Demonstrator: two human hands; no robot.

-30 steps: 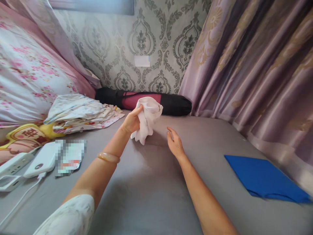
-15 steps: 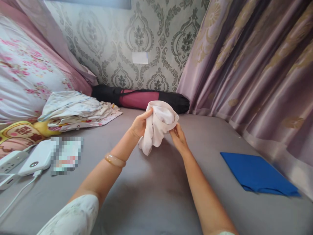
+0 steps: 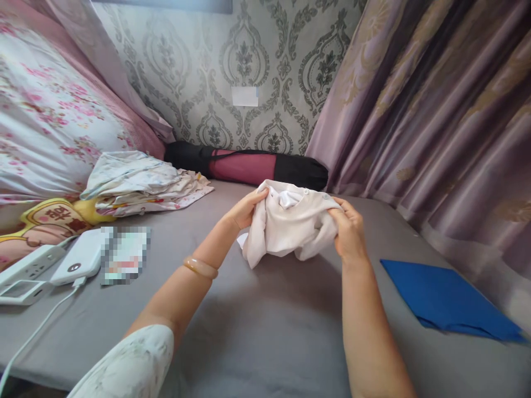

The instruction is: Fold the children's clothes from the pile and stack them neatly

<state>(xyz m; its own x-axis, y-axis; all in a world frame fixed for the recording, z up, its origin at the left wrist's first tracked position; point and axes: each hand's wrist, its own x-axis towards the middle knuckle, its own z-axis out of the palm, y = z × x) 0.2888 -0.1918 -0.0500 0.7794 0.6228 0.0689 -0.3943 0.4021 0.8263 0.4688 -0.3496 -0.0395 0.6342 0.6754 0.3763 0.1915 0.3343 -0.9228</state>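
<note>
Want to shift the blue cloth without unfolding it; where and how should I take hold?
I'd pinch the blue cloth by its near edge, coming from the person's side, thumb above and fingers beneath. It lies flat, and its layers seem to part slightly along that edge.

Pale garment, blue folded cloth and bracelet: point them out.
Pale garment [image 3: 284, 229], head view, front of its body.
Blue folded cloth [image 3: 448, 298], head view, middle of its top.
Bracelet [image 3: 201, 267], head view, middle of its band.
</note>
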